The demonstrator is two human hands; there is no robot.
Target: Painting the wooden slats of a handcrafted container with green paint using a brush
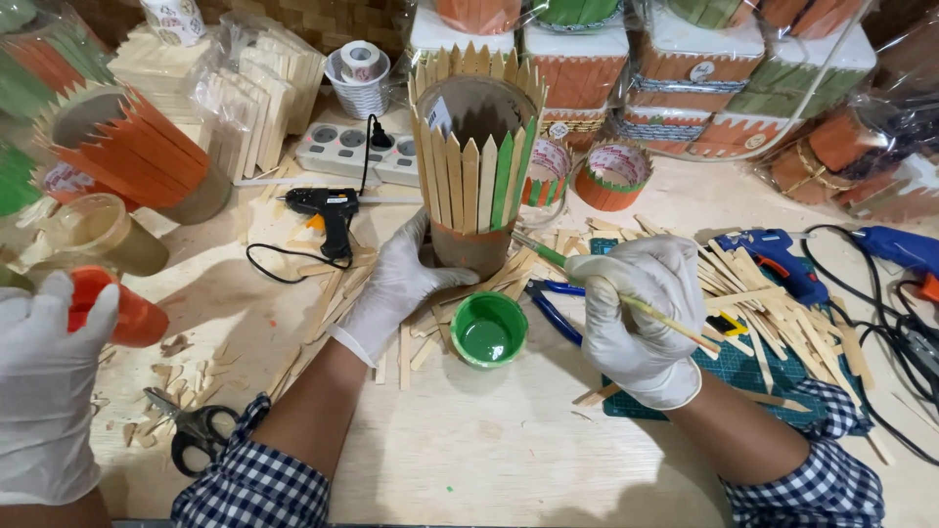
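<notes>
A tall cardboard tube clad in pointed wooden sticks point(476, 156) stands upright in the middle of the table; two of its sticks are painted green and an orange band runs near the bottom. My left hand point(399, 284), in a white glove, grips the tube's base from the left. My right hand point(641, 313), also gloved, holds a thin paintbrush point(548, 256) whose green tip touches the tube's lower right side. A small green cup of green paint point(488, 330) sits just in front of the tube, between my hands.
Loose wooden sticks point(773, 313) cover a green cutting mat on the right, beside blue glue guns point(773, 256) and cables. A black glue gun point(328, 207) and power strip lie behind. Scissors point(196, 428) lie front left, where another person's gloved hand point(44, 391) holds an orange cup. Finished orange holders line the back.
</notes>
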